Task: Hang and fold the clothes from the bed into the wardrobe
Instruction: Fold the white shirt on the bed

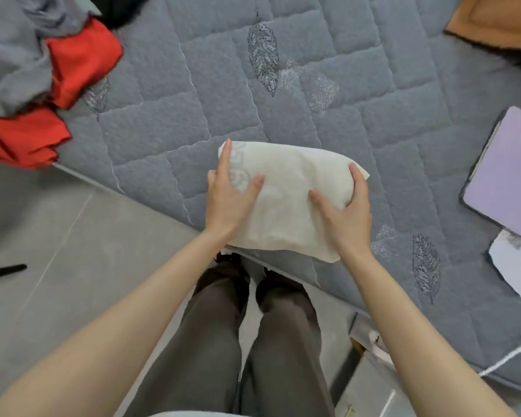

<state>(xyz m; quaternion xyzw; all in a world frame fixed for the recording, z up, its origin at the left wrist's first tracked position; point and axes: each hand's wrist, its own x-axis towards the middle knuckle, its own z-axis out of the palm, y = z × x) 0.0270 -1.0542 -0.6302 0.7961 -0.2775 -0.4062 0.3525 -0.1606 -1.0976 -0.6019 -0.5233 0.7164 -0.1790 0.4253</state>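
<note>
The folded garment (286,197) lies at the near edge of the bed (313,100), long axis left to right. The left hand (232,200) pinches its left end and the right hand (343,215) curls round its right end, both equally near.

The folded garment (286,194) at centre is cream with a faint grey print at its left end. The bed cover (343,115) is grey, quilted, with darker stitched leaf motifs. In the upper left lie a red garment (79,64) and a grey garment (12,55).
</note>
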